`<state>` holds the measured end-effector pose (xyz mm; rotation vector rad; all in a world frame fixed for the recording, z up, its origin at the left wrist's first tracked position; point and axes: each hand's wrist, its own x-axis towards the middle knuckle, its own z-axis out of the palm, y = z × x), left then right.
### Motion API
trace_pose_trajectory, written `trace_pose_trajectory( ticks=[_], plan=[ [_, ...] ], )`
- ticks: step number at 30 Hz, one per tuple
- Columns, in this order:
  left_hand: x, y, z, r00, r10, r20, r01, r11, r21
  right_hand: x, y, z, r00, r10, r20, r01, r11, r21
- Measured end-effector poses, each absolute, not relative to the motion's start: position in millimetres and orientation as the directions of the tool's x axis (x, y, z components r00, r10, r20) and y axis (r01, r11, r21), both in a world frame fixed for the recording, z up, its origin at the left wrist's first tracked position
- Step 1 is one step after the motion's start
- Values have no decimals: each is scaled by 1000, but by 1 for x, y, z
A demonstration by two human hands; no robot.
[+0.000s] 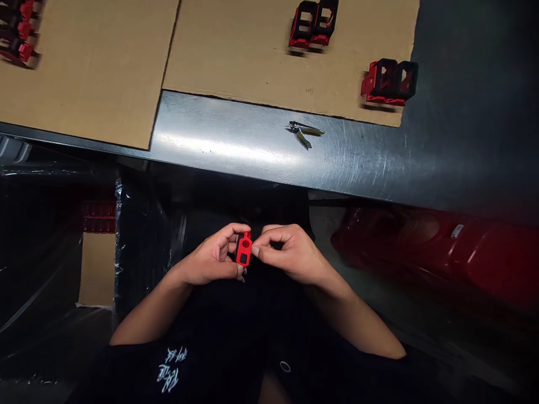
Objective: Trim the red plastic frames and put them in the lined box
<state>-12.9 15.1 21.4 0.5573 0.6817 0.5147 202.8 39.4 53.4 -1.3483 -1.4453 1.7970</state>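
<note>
As our left hand point(215, 253) clamped one red-and-black holed block point(245, 251), clear of steel table point(236, 132) edge, our right hand point(292, 253) pinched alongside.

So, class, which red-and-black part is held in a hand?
The part gripped by the left hand, off the table; the other parts up top rest on cardboard.

Glare whitens your silver metal tabletop point(236, 129); your black fabric shirt point(223, 342) sinks into shadow. Your small red-and-black held part point(245, 251) looks sharper than the blurred red-and-black frames point(313, 25).
</note>
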Motion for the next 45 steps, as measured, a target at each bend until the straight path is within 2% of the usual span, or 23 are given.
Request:
trace_pose_trajectory(
  ticks=[11,17,21,30,40,45],
  plan=[
    [-8,18,21,676,619,-399,-331,739,587,202,38,45,-201,867,-457,93,-447,-890],
    [-6,16,21,636,655,-409,-336,711,618,199,31,48,-369,750,-549,-31,-601,-799],
    [-7,15,22,636,650,-416,-319,712,625,197,27,40,-420,694,-585,-122,-682,-721],
    [-11,12,22,633,605,-483,-263,755,600,192,22,35,-427,679,-597,-230,-720,-654],
    [-11,13,16,638,621,-455,-301,745,595,183,15,35,-399,589,-703,-357,-806,-472],
    [-12,12,17,629,612,-479,-289,756,587,181,11,37,-404,577,-710,-367,-813,-452]
  ],
)
